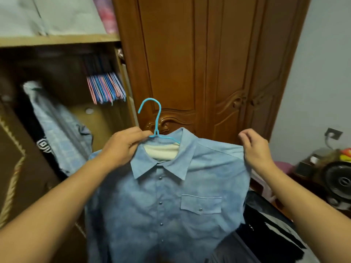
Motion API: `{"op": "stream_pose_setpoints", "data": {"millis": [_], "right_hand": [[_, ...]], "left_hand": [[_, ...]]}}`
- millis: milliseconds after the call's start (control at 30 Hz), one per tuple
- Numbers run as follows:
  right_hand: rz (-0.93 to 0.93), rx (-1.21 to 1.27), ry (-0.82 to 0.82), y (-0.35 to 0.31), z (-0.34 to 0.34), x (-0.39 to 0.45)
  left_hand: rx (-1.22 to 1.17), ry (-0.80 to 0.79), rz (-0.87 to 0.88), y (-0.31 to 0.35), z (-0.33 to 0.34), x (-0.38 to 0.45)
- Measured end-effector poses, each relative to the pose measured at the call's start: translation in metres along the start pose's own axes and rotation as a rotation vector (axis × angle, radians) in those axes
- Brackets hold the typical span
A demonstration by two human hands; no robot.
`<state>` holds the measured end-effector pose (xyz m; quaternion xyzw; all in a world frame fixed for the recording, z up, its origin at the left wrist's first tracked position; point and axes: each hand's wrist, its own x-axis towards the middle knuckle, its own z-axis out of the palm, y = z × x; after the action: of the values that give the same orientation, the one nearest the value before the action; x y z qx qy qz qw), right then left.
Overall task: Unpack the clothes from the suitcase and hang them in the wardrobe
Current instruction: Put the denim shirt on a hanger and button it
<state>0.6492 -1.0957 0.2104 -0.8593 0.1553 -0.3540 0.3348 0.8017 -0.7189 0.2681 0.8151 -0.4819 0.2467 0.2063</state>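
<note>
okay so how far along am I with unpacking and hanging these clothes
Done: at least one pale checked shirt already hangs in the open wardrobe. In hand: the blue shirt is on the blue hanger; your left hand pinches hanger and collar, your right hand holds the shoulder. Left: hook it on the rail, then the dark clothes lower right.

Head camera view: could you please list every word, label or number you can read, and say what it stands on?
None can be read.
Black garment in the wardrobe: a white print, too blurred to read.
Blue shirt and blue hanger: no text visible.
</note>
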Motion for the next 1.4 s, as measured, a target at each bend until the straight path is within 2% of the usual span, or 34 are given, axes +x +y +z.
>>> {"op": "stream_pose_setpoints", "data": {"millis": [67, 100, 167, 200, 267, 300, 333, 400, 500, 600, 667, 767, 833, 867, 933, 1000, 1033, 1167, 1233, 1267, 1333, 1400], "right_hand": [[-0.031, -0.257, -0.151, -0.01, -0.002, 0.009], [-0.094, -0.286, -0.19, -0.02, -0.001, 0.011], [-0.235, -0.088, -0.266, -0.05, 0.005, 0.007], [-0.306, -0.007, -0.36, -0.066, 0.009, 0.0], [-0.446, -0.071, -0.469, -0.081, 0.024, -0.016], [-0.463, -0.15, -0.411, -0.076, 0.035, -0.023], [-0.394, -0.164, -0.307, -0.065, 0.046, -0.029], [-0.106, -0.06, -0.136, -0.045, 0.061, -0.046], [0.144, 0.214, -0.173, -0.035, 0.086, -0.064], [0.114, 0.308, -0.014, -0.037, 0.087, -0.055], [0.071, 0.244, 0.03, -0.036, 0.072, -0.039], [0.058, 0.022, -0.051, -0.03, 0.046, -0.012], [0.002, -0.148, -0.097, -0.033, 0.034, 0.002], [-0.054, -0.186, -0.101, -0.038, 0.033, 0.006], [-0.298, -0.15, -0.156, -0.057, 0.034, 0.005], [-0.527, -0.187, -0.323, -0.072, 0.04, -0.005], [-0.58, -0.215, -0.374, -0.071, 0.045, -0.009], [-0.429, -0.03, -0.198, -0.062, 0.04, -0.011], [-0.472, -0.034, -0.149, -0.061, 0.034, -0.01], [-0.461, -0.007, -0.168, -0.062, 0.032, -0.008], [-0.327, 0.099, -0.27, -0.07, 0.027, 0.002], [-0.281, 0.057, -0.42, -0.081, 0.025, 0.011]], "left_hand": [[-0.09, 0.082, -0.058, 0.005, -0.001, -0.002], [-0.136, 0.123, -0.101, 0.006, -0.001, -0.003], [-0.215, 0.138, -0.186, 0.007, -0.005, -0.006], [-0.246, 0.119, -0.211, 0.008, -0.007, -0.006], [-0.263, 0.103, -0.245, 0.01, -0.012, -0.006], [-0.255, 0.122, -0.271, 0.009, -0.016, -0.007], [-0.241, 0.155, -0.309, 0.008, -0.02, -0.007], [-0.208, 0.227, -0.397, 0.002, -0.027, -0.007], [-0.209, 0.278, -0.457, -0.005, -0.028, -0.008], [-0.021, 0.229, -0.33, -0.011, -0.029, -0.017], [0.098, 0.157, -0.251, -0.017, -0.035, -0.026], [0.104, 0.085, -0.127, -0.016, -0.038, -0.036], [0.014, 0.095, -0.066, -0.007, -0.035, -0.033], [-0.045, 0.115, -0.072, -0.003, -0.032, -0.03], [-0.115, 0.17, -0.106, 0.004, -0.029, -0.021], [-0.137, 0.197, -0.137, 0.01, -0.027, -0.013], [-0.144, 0.197, -0.152, 0.012, -0.026, -0.009], [-0.087, 0.132, -0.134, 0.01, -0.026, -0.001], [-0.02, 0.071, -0.077, 0.003, -0.033, -0.001], [0.001, 0.025, -0.049, 0.001, -0.037, -0.002], [0.016, -0.074, 0.059, 0.002, -0.037, -0.002], [-0.02, -0.061, 0.142, 0.011, -0.032, 0.001]]}}
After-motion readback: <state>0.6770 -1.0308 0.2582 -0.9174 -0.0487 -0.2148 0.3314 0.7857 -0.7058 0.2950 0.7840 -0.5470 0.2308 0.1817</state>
